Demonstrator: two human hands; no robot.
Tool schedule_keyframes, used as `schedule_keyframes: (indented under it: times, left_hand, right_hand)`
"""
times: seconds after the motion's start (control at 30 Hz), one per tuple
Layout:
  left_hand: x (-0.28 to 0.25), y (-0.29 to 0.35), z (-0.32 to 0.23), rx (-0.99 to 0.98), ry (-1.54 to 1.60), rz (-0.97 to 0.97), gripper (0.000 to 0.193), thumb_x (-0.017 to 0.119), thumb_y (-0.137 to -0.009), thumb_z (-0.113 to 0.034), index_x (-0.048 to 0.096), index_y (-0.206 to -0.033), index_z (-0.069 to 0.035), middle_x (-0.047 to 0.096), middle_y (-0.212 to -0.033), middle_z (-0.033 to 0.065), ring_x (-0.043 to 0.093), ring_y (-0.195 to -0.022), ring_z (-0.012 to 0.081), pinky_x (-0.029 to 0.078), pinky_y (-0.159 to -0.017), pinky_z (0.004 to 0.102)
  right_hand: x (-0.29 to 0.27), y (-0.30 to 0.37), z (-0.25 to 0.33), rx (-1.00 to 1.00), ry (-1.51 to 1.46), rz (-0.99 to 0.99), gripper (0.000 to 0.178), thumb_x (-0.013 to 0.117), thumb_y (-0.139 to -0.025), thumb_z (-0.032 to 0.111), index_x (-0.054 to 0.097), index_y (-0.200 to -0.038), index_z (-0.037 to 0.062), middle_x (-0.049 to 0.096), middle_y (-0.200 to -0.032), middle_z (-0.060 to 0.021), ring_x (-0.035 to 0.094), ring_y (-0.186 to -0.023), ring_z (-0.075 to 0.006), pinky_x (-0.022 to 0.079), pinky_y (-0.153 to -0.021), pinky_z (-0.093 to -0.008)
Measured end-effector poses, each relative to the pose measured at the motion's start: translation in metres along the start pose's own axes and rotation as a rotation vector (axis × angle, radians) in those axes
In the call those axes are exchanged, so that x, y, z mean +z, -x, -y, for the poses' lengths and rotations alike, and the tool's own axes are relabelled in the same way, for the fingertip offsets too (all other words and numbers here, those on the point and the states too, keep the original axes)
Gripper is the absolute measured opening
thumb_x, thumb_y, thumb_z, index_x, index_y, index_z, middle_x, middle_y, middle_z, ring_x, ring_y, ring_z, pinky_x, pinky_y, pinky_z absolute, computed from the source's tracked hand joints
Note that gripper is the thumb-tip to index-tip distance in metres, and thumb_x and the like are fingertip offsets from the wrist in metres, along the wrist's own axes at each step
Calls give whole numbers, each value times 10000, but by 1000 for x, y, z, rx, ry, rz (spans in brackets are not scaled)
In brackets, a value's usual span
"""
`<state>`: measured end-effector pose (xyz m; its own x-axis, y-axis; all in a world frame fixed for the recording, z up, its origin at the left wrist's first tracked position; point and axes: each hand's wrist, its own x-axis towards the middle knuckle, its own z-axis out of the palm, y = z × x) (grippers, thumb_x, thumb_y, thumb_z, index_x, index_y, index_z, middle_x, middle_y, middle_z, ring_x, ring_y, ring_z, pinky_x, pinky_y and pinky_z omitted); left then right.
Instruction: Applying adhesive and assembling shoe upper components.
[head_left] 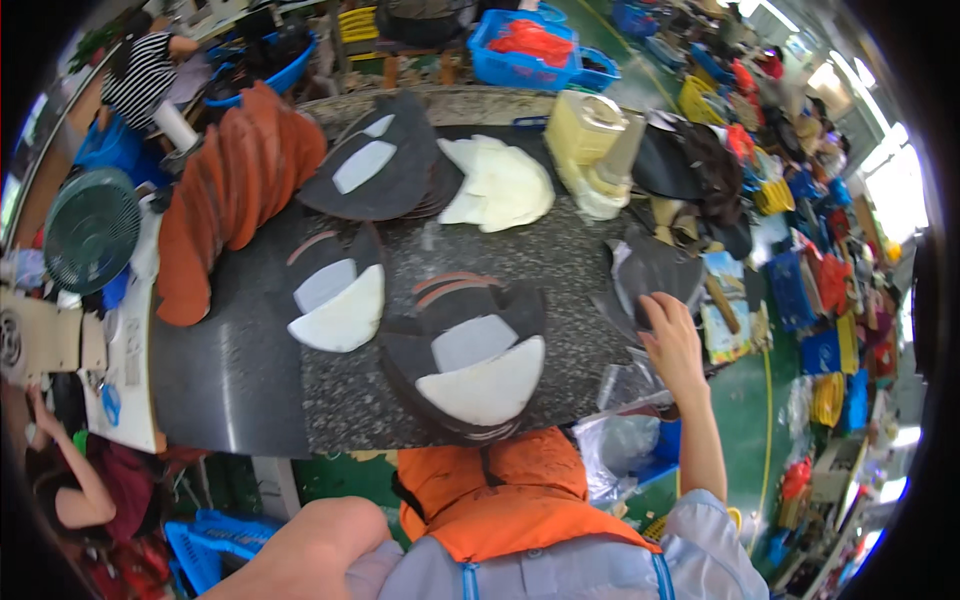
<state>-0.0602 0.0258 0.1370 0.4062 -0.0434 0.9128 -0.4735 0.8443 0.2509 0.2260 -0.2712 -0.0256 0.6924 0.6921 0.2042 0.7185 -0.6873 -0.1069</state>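
While the right hand [673,342] reaches across the speckled black-and-grey counter [575,335], its fingertips meet the near edge of a loose heap of thin, dark grey, flat cut pieces [655,275] at the counter's right side. The fingers curl over that edge, but I cannot tell whether this grip is clamped on a piece. The left hand is out of view, so its grip cannot be told. Crumpled clear plastic film [628,386] lies just nearer the body than the right hand. Near the counter's front edge, well left of that hand, sits a layered stack of dark curved pieces [407,352], topped with a pale grey patch [470,343] and a white crescent [487,384].
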Motion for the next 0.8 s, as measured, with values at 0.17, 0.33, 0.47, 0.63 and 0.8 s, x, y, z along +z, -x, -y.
schedule_keyframes:
  times: [0.17, 0.33, 0.47, 0.63, 0.8]
  left_hand:
    - [-48, 76, 24, -226, -363, 805, 515, 427, -1056, -371, 568, -1206, 100, 507, -1370, 281, 472, -1291, 481, 365, -1082, 605]
    - [-67, 133, 63, -873, -1189, -357, 804, 815, -724, -400, 516, -1395, -72, 404, -1504, 168, 347, -1388, 457, 265, -1158, 557]
    - [-77, 161, 117, -1048, -1933, -89, 770, 829, -713, -377, 538, -1400, -185, 381, -1537, 132, 291, -1432, 425, 263, -1148, 600]
    - [-79, 170, 108, -1012, -1861, -26, 749, 834, -695, -367, 559, -1373, -202, 395, -1531, 113, 296, -1431, 419, 267, -1148, 600]
    - [-79, 149, 116, -908, -1905, -157, 654, 818, -730, -312, 594, -1323, -152, 505, -1405, 122, 421, -1331, 395, 358, -1091, 553]
  right_hand:
    - [32, 38, -60, 8, 38, -56, 304, 698, -805, 23, 627, -1101, 32, 629, -1112, -139, 649, -982, -339, 536, -828, -415]
    - [39, 27, -56, -120, -77, -142, 114, 675, -827, 10, 653, -939, 5, 642, -1006, -124, 632, -931, -331, 512, -809, -411]
    - [32, 17, -52, -36, -40, 26, 103, 674, -800, 4, 644, -898, 0, 634, -947, -124, 610, -925, -328, 493, -803, -411]
    - [26, 3, -104, 258, -436, 244, 41, 650, -845, 29, 652, -872, -2, 675, -799, -80, 641, -744, -180, 506, -714, -322]
    - [-10, -15, -23, 465, -964, 202, 38, 619, -894, 32, 641, -878, 6, 694, -778, -75, 663, -673, -137, 536, -636, -239]
